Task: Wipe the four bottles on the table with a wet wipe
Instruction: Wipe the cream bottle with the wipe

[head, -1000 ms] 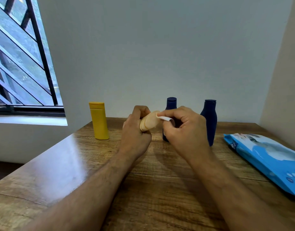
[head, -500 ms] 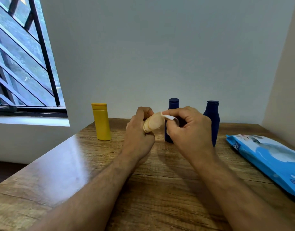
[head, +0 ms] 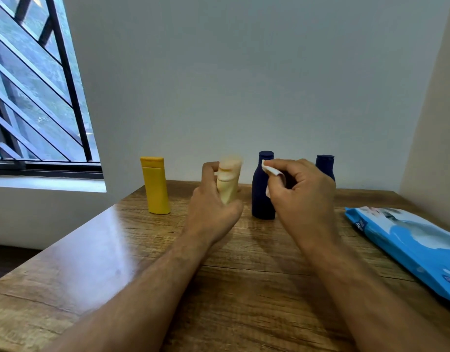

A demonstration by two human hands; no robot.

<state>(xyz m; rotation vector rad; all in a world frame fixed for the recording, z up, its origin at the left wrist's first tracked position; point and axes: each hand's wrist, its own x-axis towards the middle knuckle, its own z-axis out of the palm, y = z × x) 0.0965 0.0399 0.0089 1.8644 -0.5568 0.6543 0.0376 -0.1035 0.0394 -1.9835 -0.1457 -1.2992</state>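
My left hand (head: 211,209) grips a small cream bottle (head: 229,181), held nearly upright above the wooden table (head: 244,275); the bottle is blurred by motion. My right hand (head: 300,196) pinches a white wet wipe (head: 272,171) a short way to the right of the cream bottle, not touching it. A yellow bottle (head: 156,185) stands at the back left. A dark blue bottle (head: 262,189) stands between my hands, and a second dark blue bottle (head: 325,166) is mostly hidden behind my right hand.
A blue pack of wet wipes (head: 407,245) lies flat at the table's right side. A white wall runs right behind the bottles. A barred window (head: 33,97) with a sill is at the left, beyond the table's left edge.
The cream bottle has swung from lying sideways against the wipe to nearly upright. My right hand with the wipe has come off it and moved slightly right.
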